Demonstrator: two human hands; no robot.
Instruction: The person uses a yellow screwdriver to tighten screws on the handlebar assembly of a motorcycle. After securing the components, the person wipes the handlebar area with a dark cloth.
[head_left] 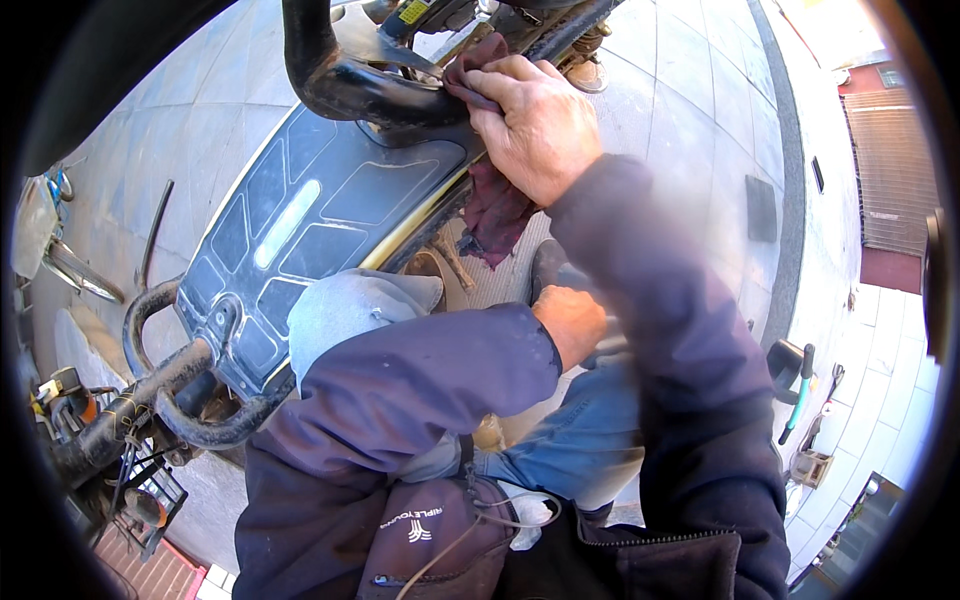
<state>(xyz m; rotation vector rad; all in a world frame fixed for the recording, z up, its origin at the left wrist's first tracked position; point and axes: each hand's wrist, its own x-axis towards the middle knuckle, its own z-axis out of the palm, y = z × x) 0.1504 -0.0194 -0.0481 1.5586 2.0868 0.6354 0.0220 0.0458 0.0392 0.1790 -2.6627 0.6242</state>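
Note:
My right hand (543, 128) is closed on a dark red cloth (497, 215), pressing it to the end of a bent black tube (385, 95) on a vehicle frame. Part of the cloth bunches above my fingers, while a longer piece hangs below the hand. Beneath the tube lies a dark footboard (345, 235) with outlined panels. My left hand (573, 325) is curled like a fist near my jeans (570, 425), apart from the frame. Its fingers are turned away, so anything inside it is hidden.
Black tubular loops (215, 430) stick out at the footboard's near left end. At lower left stands a wire basket (150, 510). A thin black bar (155, 230) is at left. On the right are a dark flat piece (761, 208) on the paving and a green-handled tool (797, 395).

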